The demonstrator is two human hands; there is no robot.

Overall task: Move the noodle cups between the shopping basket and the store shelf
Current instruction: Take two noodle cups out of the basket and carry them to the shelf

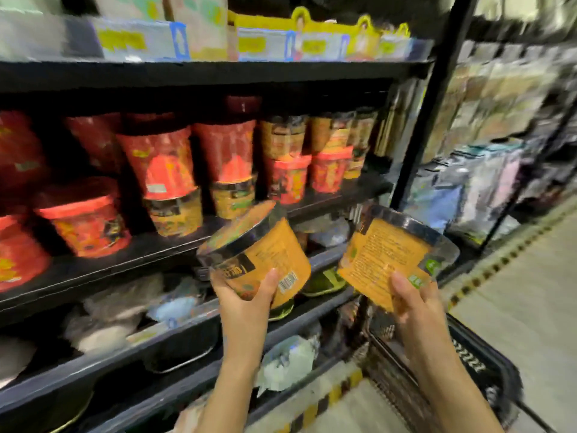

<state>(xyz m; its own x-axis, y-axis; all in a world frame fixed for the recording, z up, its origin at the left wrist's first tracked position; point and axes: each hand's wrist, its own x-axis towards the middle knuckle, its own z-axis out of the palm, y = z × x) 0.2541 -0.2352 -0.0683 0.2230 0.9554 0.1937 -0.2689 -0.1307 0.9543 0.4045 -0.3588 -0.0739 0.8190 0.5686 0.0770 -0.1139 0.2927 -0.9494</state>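
Hands each grip a tilted orange cup, left hand [246,303] and left cup [259,254] at centre nearer the shelf [103,260] than right hand [415,303] and right cup [390,257].

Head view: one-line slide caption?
Left hand and right hand each grip an orange noodle cup before the store shelf.
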